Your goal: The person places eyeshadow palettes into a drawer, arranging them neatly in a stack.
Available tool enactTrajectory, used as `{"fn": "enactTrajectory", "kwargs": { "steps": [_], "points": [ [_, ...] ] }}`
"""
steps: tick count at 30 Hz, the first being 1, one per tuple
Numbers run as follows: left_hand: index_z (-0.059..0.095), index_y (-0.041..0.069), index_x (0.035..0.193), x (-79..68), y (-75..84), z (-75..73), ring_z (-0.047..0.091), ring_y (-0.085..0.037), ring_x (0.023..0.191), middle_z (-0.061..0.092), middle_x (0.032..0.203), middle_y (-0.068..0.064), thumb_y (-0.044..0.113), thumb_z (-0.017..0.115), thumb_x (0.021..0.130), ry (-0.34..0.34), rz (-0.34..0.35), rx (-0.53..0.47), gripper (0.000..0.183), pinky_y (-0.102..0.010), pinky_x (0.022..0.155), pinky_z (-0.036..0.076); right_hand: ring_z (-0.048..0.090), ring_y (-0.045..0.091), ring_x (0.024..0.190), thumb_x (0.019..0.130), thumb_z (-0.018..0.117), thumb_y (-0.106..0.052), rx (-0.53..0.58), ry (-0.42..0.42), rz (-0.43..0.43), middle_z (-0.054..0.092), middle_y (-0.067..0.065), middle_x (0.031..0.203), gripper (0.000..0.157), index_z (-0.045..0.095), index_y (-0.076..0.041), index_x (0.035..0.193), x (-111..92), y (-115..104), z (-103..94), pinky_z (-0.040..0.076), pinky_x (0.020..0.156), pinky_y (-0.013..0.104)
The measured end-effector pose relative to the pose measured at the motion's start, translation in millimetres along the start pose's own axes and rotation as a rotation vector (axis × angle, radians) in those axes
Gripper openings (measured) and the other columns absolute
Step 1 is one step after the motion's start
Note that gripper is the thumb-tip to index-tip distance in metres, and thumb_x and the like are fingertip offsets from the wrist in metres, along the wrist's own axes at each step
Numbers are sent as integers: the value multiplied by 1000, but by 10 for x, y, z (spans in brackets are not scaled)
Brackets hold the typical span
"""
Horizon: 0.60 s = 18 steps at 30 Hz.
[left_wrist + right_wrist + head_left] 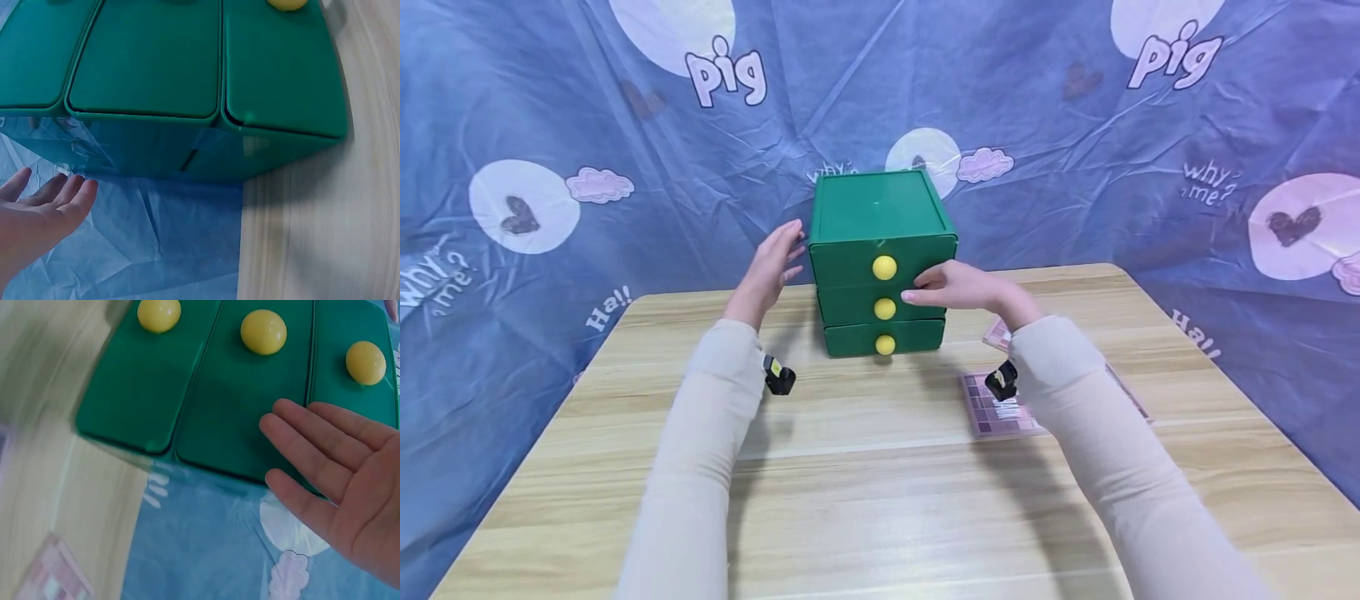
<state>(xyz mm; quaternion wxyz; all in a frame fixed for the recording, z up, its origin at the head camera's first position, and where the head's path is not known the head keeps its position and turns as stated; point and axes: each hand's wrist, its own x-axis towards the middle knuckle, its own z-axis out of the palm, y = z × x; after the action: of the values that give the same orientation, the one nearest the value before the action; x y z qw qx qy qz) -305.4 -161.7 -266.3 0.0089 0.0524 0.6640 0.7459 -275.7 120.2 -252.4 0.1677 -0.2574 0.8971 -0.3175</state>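
Note:
A green cabinet (880, 204) with three stacked drawers stands at the back of the table, each drawer bearing a round yellow knob (885, 308). Beside its left side is my left hand (772, 262), fingers spread and holding nothing. In the left wrist view, that hand's fingertips (89, 186) are near the cabinet's side wall (156, 147). My right hand (958, 285) is in front of the upper and middle drawers, to the right of the knobs. Its fingers (315, 453) are extended over the drawer fronts in the right wrist view, gripping nothing. All three drawers look closed.
A pinkish gridded palette-like case (988, 408) lies on the table at right, partly under my right forearm in view. A smaller similar piece (997, 335) lies behind it. A blue printed cloth (685, 167) hangs close behind the wooden table (850, 500).

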Motion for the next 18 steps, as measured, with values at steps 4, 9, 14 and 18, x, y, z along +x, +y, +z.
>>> {"fn": "enactTrajectory", "kwargs": {
  "steps": [4, 9, 14, 18],
  "points": [
    [28, 8, 134, 30, -8, 27, 26, -27, 121, 30, 131, -11, 31, 48, 87, 20, -5, -67, 56, -42, 95, 23, 46, 23, 106, 81, 54, -41, 85, 12, 8, 48, 14, 118, 61, 44, 2, 122, 40, 0, 51, 34, 88, 37],
    [28, 9, 134, 91, -46, 54, 28, -27, 120, 29, 133, -11, 29, 49, 86, 19, 2, -154, 57, -42, 94, 24, 51, 25, 100, 82, 53, -42, 195, 19, 16, 52, 13, 113, 59, 43, 0, 123, 83, 0, 120, 32, 90, 38],
    [27, 9, 135, 124, -57, 97, 25, -26, 121, 28, 135, -11, 27, 48, 86, 19, 1, -219, 56, -42, 95, 21, 52, 26, 98, 84, 53, -36, 365, 67, -9, 54, 14, 110, 52, 46, 1, 119, 145, -26, 202, 32, 90, 38],
    [29, 10, 134, 137, -55, 126, 24, -25, 121, 28, 135, -9, 26, 49, 86, 26, 9, -220, 55, -43, 95, 19, 54, 25, 96, 85, 53, -32, 503, 115, -26, 55, 16, 108, 48, 48, 3, 117, 195, -65, 267, 35, 88, 38]
  ]
}}
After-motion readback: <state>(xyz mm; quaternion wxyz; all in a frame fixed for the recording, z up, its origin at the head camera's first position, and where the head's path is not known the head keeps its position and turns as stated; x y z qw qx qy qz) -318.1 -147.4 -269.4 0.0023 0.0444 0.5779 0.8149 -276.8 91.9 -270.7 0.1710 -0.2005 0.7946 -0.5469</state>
